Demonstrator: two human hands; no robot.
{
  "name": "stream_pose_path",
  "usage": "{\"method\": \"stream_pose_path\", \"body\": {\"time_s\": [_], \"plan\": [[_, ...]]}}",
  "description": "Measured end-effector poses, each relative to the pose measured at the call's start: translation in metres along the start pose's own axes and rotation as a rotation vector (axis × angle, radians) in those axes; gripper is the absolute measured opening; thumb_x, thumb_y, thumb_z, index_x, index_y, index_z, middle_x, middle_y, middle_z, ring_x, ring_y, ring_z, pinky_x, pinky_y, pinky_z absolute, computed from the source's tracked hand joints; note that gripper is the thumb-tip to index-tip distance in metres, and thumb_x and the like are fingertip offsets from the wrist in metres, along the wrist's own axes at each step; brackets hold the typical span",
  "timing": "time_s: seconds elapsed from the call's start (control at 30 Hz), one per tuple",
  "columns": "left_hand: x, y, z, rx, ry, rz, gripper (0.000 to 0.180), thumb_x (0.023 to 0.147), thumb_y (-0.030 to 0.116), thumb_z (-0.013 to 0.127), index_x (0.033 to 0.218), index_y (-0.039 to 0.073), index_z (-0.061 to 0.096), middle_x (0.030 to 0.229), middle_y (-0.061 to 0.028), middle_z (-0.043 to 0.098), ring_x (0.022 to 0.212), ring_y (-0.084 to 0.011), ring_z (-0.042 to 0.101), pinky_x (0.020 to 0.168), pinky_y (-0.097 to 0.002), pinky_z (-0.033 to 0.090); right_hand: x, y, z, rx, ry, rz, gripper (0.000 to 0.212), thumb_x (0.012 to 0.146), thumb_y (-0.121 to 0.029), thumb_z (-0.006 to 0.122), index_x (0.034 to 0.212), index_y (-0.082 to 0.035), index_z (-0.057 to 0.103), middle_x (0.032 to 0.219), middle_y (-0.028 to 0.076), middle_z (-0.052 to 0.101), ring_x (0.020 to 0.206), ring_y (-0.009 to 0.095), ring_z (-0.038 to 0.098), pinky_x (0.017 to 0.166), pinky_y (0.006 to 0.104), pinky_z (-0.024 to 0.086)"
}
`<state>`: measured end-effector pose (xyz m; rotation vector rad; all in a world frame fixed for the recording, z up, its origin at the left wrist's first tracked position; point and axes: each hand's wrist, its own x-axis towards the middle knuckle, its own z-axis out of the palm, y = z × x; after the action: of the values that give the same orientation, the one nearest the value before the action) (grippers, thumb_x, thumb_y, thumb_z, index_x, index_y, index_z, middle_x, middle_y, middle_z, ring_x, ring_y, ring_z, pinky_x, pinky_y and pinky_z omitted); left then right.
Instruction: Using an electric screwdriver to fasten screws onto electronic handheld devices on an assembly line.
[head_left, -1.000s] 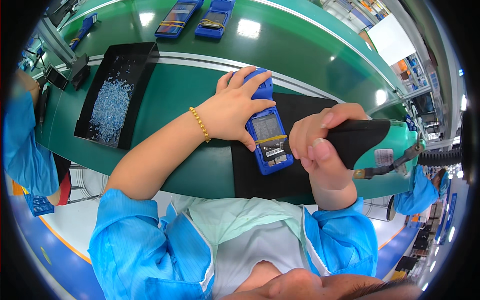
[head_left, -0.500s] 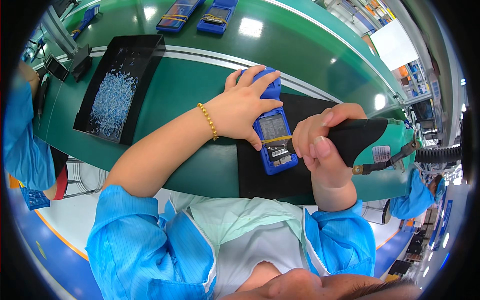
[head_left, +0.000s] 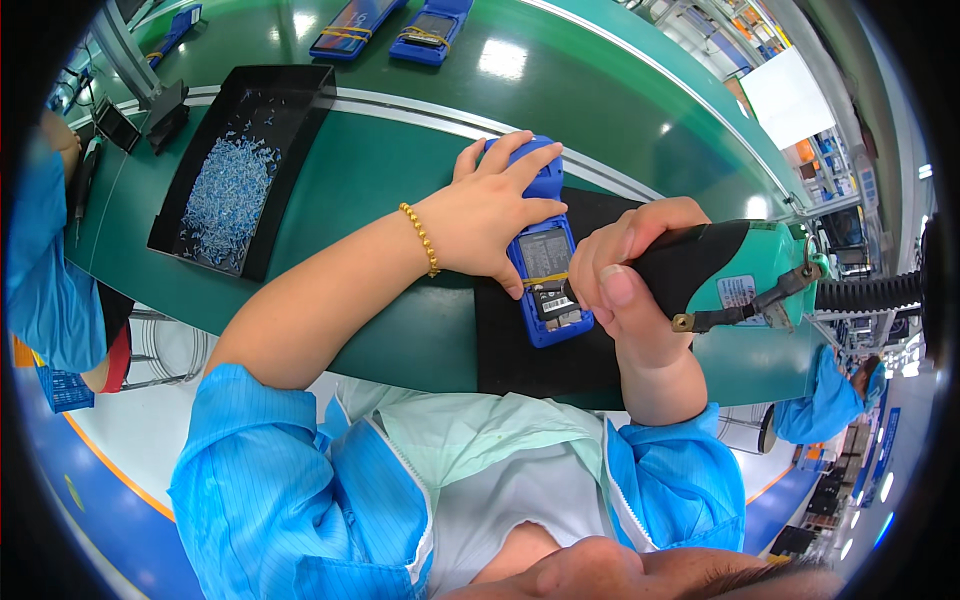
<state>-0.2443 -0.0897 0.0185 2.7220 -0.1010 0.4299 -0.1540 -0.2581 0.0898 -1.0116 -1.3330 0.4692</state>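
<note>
A blue handheld device (head_left: pixel 574 328) lies on a black mat, its open back facing up with a dark battery and a yellow band showing. My left hand (head_left: pixel 492 215) lies across its upper part, fingers spread, gripping its edges and holding it down. In my right hand (head_left: pixel 640 275) is a green power screwdriver (head_left: pixel 745 278) with a black grip, held nearly level. Its tip end is at the device's right side, by the yellow band; my fingers partly hide it.
A black tray (head_left: pixel 262 225) of small blue-and-clear pieces stands to the left. Two blue devices (head_left: pixel 352 30) (head_left: pixel 430 35) with yellow bands lie beyond the metal rail (head_left: pixel 420 117). A black corrugated hose (head_left: pixel 868 294) runs right from the screwdriver. Another person's blue sleeve (head_left: pixel 45 270) is at far left.
The screwdriver and my right hand have shifted slightly left, and the tool has turned a little. My left hand and the device have stayed nearly in place.
</note>
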Motion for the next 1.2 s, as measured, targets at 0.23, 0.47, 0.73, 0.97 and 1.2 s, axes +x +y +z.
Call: {"method": "stream_pose_path", "body": {"time_s": [0.23, 0.47, 0.73, 0.97, 1.2], "plan": [[-0.001, 0.000, -0.001, -0.013, -0.017, -0.009, 0.092, 0.049, 0.044, 0.095, 0.132, 0.019, 0.064, 0.162, -0.0196, 0.022, 0.150, -0.0449, 0.015, 0.115, -0.0615, 0.020, -0.004, -0.003, -0.005, -0.084, 0.009, -0.011, 0.026, 0.091, -0.006, 0.069, 0.103, -0.004, 0.046, 0.062, 0.003, 0.048, 0.044, 0.010, 0.044, 0.043, 0.0266, 0.038], [-0.002, 0.000, -0.001, -0.006, -0.023, -0.015, 0.092, 0.049, 0.044, 0.095, 0.132, 0.019, 0.064, 0.162, -0.0192, 0.022, 0.150, -0.0450, 0.015, 0.116, -0.0621, 0.020, -0.003, -0.005, -0.001, 0.000, 0.042, 0.005, 0.025, 0.092, -0.010, 0.069, 0.102, -0.005, 0.046, 0.063, 0.002, 0.048, 0.043, 0.010, 0.043, 0.044, 0.0271, 0.039], [-0.002, -0.001, -0.002, -0.012, -0.030, -0.017, 0.092, 0.049, 0.043, 0.095, 0.132, 0.019, 0.064, 0.163, -0.0189, 0.021, 0.150, -0.0448, 0.014, 0.116, -0.0620, 0.019, -0.008, -0.007, -0.004, 0.095, 0.111, 0.071, 0.032, 0.082, -0.001, 0.076, 0.103, -0.002, 0.051, 0.082, 0.011, 0.066, 0.072, 0.014, 0.064, 0.071, 0.0273, 0.053], [0.000, 0.000, -0.003, -0.012, -0.050, -0.009, 0.093, 0.049, 0.044, 0.095, 0.134, 0.019, 0.063, 0.163, -0.0185, 0.021, 0.151, -0.0440, 0.013, 0.117, -0.0621, 0.018, 0.002, -0.017, -0.001, 0.078, 0.082, -0.060, 0.028, 0.093, -0.013, 0.067, 0.110, -0.004, 0.047, 0.063, 0.001, 0.047, 0.046, 0.010, 0.045, 0.045, 0.0267, 0.039], [0.002, 0.001, -0.008, 0.019, -0.077, -0.011, 0.097, 0.048, 0.050, 0.094, 0.135, 0.021, 0.063, 0.164, -0.0196, 0.020, 0.152, -0.0441, 0.010, 0.117, -0.0638, 0.015, -0.004, -0.033, -0.043, 0.042, 0.120, -0.160, 0.032, 0.094, -0.011, 0.063, 0.119, -0.001, 0.047, 0.065, 0.001, 0.047, 0.047, 0.010, 0.044, 0.045, 0.0264, 0.038]]}}
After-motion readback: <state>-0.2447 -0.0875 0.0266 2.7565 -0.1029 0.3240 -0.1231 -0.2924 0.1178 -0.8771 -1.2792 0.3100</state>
